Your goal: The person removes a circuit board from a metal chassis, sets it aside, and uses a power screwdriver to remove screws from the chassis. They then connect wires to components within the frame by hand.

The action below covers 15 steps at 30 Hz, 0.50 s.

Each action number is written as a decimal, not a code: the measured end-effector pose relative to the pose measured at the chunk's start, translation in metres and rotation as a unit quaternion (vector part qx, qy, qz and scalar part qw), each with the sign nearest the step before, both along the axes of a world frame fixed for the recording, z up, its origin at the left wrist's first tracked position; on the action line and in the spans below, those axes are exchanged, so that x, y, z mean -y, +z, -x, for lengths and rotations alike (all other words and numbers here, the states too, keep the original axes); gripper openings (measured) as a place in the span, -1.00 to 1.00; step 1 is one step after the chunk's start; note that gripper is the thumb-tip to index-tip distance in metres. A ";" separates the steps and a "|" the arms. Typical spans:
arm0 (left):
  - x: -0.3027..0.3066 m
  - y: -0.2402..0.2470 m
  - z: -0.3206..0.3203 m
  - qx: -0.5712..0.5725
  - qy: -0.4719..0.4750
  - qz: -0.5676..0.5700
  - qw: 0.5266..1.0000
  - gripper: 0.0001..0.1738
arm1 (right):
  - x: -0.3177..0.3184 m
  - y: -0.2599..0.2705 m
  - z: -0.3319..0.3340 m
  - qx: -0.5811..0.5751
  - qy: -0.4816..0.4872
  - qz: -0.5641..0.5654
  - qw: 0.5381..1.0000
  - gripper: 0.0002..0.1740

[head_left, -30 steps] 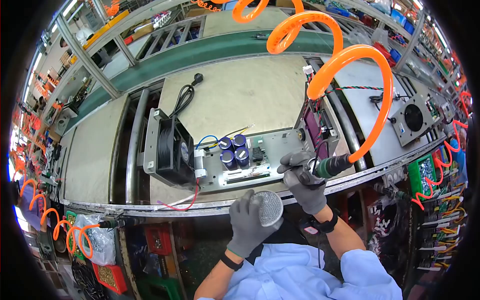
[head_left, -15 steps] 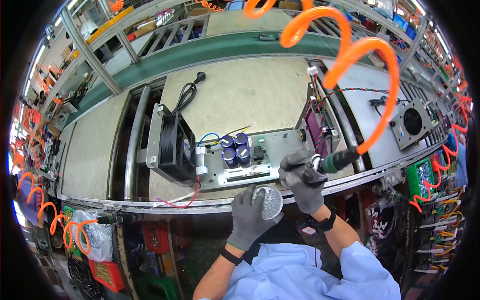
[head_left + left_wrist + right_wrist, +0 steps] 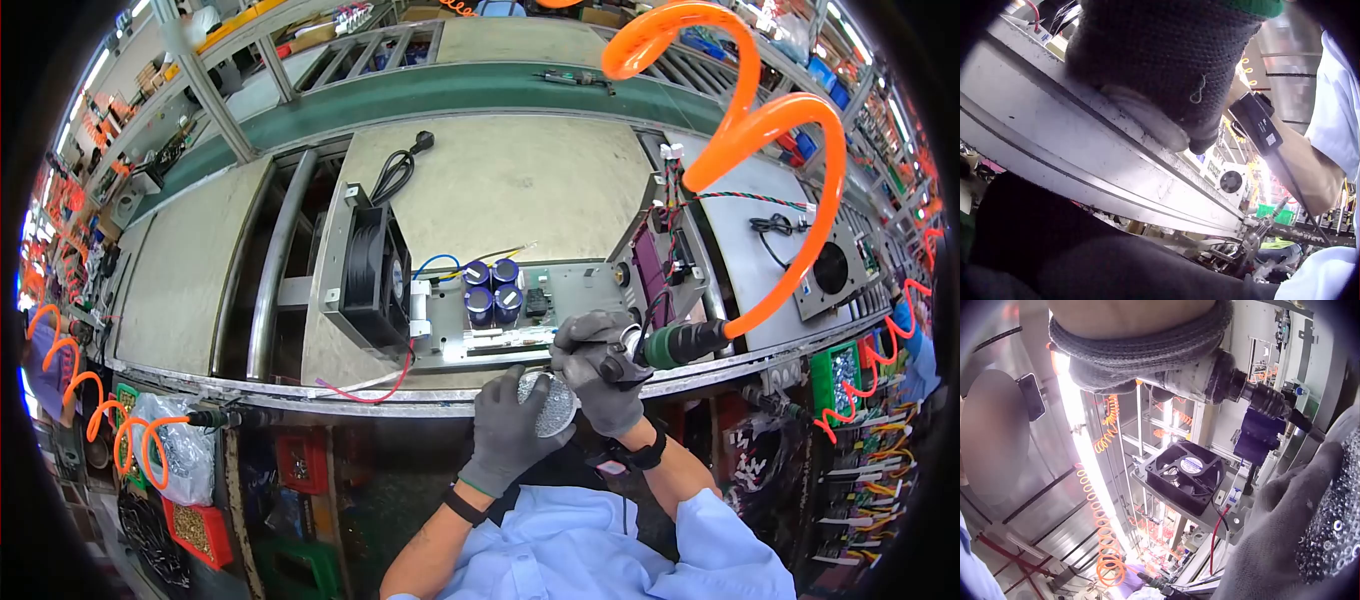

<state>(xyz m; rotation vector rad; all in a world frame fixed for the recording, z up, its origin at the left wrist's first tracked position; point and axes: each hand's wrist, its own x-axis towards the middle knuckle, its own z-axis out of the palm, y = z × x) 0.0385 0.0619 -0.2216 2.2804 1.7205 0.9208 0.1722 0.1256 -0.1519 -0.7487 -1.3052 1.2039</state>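
Note:
In the head view, my gloved left hand (image 3: 508,428) holds a round dish (image 3: 557,408) of small metal nuts (image 3: 1334,534) by its side, thumb over the rim. My gloved right hand (image 3: 604,378) grips an air screwdriver (image 3: 1200,378), whose bit (image 3: 1307,425) reaches close to the dish's rim in the right wrist view. An orange coiled hose (image 3: 775,280) runs up from the tool. Just beyond both hands lies a metal chassis (image 3: 440,352) with blue capacitors (image 3: 493,292), a black fan (image 3: 375,275) and a purple part (image 3: 652,270).
The chassis rests on a pale board (image 3: 500,180) over the roller line, behind a metal front rail (image 3: 250,388). A black power cord (image 3: 396,172) lies at the back. Red (image 3: 200,535) and green (image 3: 835,380) parts bins flank the front; a second fan unit (image 3: 832,270) stands right.
The left hand has brought the dish closer to the right hand, so they now overlap in the head view. The right hand keeps its grip on the screwdriver; the head view has shifted slightly.

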 end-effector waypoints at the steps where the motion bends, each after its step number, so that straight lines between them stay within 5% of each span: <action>1: 0.000 -0.001 0.000 -0.001 -0.002 -0.001 1.000 -0.21 | 0.003 0.003 0.003 -0.010 -0.001 0.020 1.000 -0.60; 15: 0.000 0.001 0.003 0.016 -0.005 0.011 1.000 -0.21 | -0.006 -0.010 0.007 -0.027 0.007 0.049 0.998 -0.66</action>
